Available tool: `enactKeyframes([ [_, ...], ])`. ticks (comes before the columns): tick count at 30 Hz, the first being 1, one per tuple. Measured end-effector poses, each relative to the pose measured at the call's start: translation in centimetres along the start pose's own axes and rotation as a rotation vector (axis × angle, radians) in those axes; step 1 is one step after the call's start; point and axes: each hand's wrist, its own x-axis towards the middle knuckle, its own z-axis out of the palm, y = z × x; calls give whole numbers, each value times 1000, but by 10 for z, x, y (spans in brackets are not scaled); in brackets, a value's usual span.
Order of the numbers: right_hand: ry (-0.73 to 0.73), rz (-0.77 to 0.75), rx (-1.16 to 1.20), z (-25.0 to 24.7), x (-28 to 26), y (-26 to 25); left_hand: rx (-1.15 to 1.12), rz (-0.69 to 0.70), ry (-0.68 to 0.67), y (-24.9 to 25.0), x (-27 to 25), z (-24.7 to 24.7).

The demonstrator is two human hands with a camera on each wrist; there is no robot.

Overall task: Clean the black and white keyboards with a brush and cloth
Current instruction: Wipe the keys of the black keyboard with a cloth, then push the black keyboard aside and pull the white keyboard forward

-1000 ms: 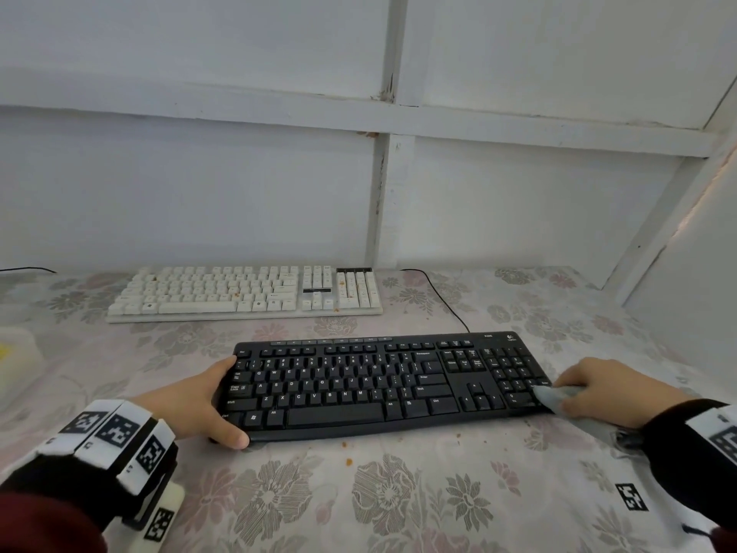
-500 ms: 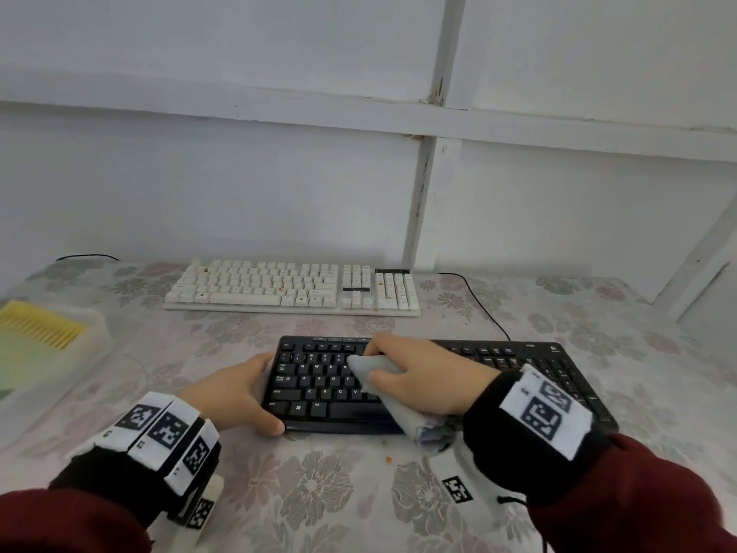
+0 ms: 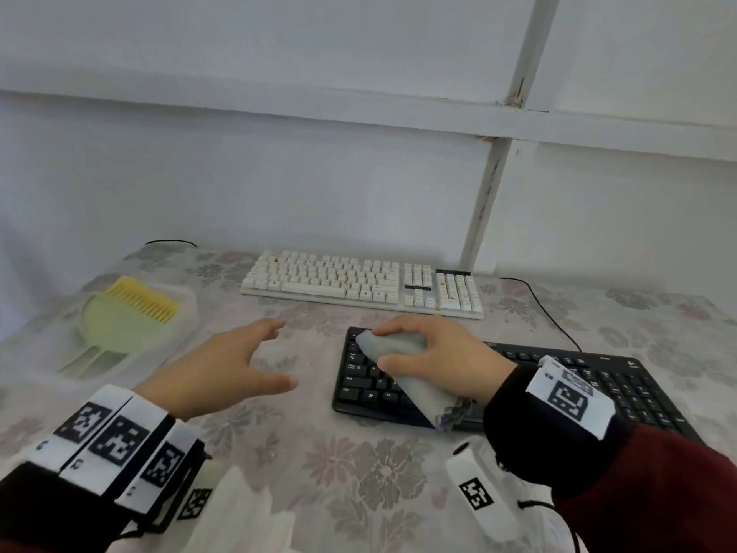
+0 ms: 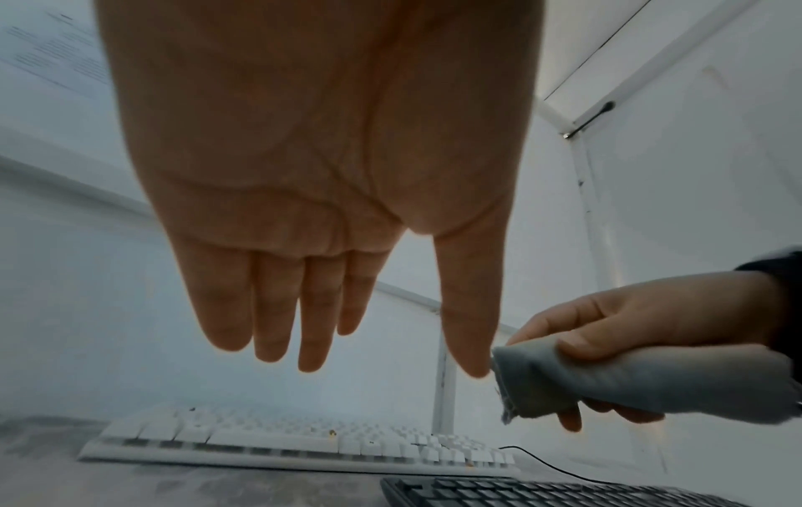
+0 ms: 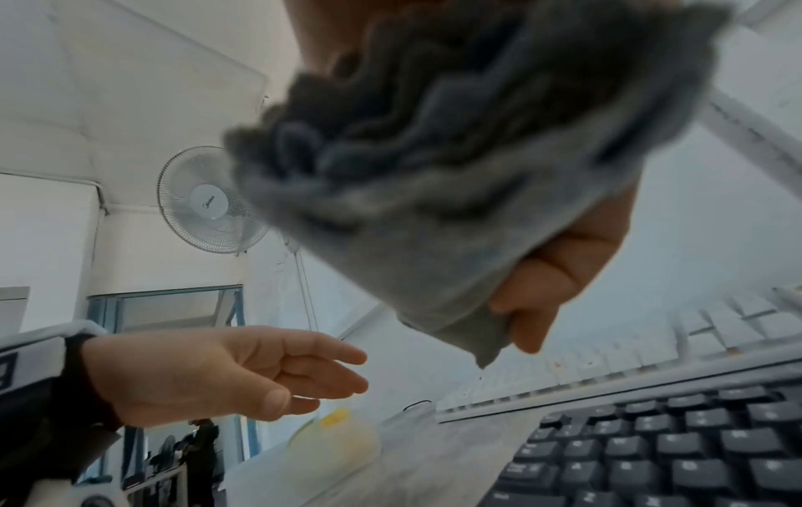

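Plain white-panelled workroom: flowered table cover (image 3: 359, 464), wall-mounted fan (image 5: 212, 200) at left, glazed doorway (image 5: 173, 308) beyond.

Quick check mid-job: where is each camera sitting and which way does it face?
Head: looks down at table; both hands show.
Left wrist: under left hand, facing the white keyboard.
Right wrist: under right hand, cloth filling the view.
Shared: both wrist views catch the black keyboard and the opposite hand.

Left hand (image 3: 223, 371) spread, right hand (image 3: 442, 359) clenched
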Motion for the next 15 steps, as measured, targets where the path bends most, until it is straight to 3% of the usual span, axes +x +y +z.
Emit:
enactKeyframes([
  [7,100,81,92,24,13,-32,72,124,-16,-31,-10,-29],
  [15,164,118,420,86,75,-96,139,149,12,-102,-6,-95],
])
